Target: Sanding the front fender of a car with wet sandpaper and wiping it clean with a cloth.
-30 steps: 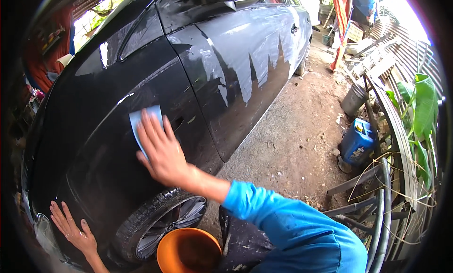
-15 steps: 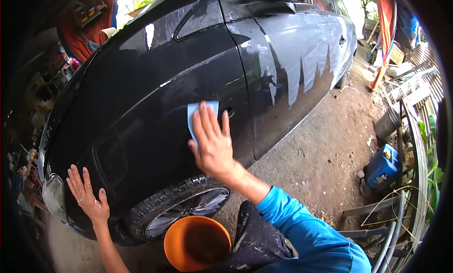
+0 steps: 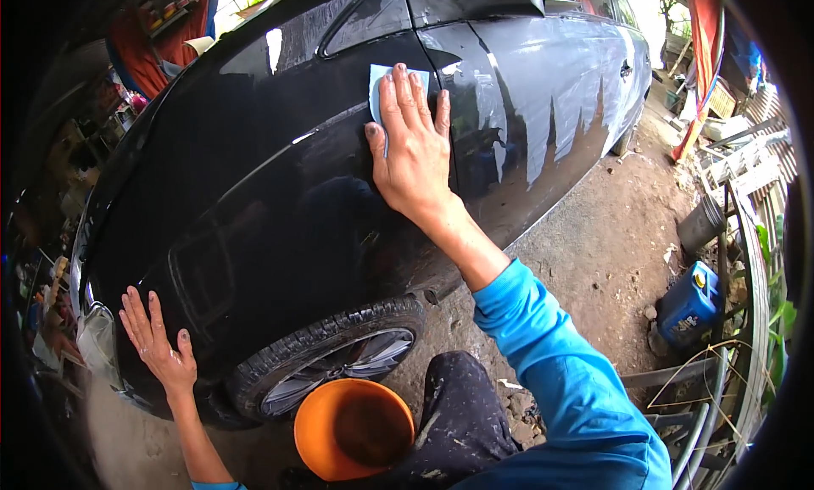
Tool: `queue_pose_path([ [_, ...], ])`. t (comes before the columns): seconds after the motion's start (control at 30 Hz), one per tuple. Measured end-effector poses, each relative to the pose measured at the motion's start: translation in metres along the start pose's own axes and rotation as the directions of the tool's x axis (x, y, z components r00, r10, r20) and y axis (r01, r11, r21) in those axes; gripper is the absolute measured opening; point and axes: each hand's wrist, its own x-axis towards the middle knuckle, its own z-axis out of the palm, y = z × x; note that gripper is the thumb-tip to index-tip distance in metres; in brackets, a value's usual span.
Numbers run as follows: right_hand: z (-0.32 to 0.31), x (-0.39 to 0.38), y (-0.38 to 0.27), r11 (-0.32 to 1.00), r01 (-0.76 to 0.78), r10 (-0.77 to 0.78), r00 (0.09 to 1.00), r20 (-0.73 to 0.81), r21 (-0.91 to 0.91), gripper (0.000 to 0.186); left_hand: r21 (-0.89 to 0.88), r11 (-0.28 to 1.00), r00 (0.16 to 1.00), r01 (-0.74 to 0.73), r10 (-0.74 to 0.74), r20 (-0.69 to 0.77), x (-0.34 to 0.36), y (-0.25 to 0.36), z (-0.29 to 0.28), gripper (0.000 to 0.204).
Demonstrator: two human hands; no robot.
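Note:
My right hand presses a light blue sheet of what looks like sandpaper flat on the black front fender, close to the seam with the front door. The sheet's top and left edges show; the rest is under my fingers and palm. At the front corner, near the headlight, my left hand rests on the dark bodywork with fingers apart and nothing in it. Grey, streaky patches cover much of the door, and the fender looks dark and partly glossy.
An orange bucket stands beside the front wheel, close to my knee. Off to the right are a blue jerrycan, a dark grey bucket and metal framing. A red-orange curtain hangs at the far right.
My right hand has slid up and slightly right over the fender with the blue sheet, from above the wheel to near the door seam. My left hand stays in place.

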Motion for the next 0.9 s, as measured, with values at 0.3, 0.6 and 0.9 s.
queue_pose_path([
  [0.3, -0.003, -0.023, 0.027, 0.999, 0.0, -0.001, 1.0, 0.027, 0.041, 0.061, 0.031, 0.999, 1.0, 0.01, -0.01, 0.0, -0.003, -0.001, -0.008, 0.064],
  [0.6, 0.008, -0.077, -0.101, 0.954, 0.121, -0.199, 0.94, 0.279, 0.274, 0.068, -0.103, 0.994, 0.999, 0.045, -0.047, -0.016, 0.007, 0.011, 0.003, 0.062],
  [0.9, -0.002, -0.08, -0.021, 0.941, 0.29, -0.325, 0.919, 0.223, 0.175, 0.075, -0.139, 0.987, 0.997, 0.077, -0.076, 0.01, -0.001, 0.005, -0.007, 0.058],
])
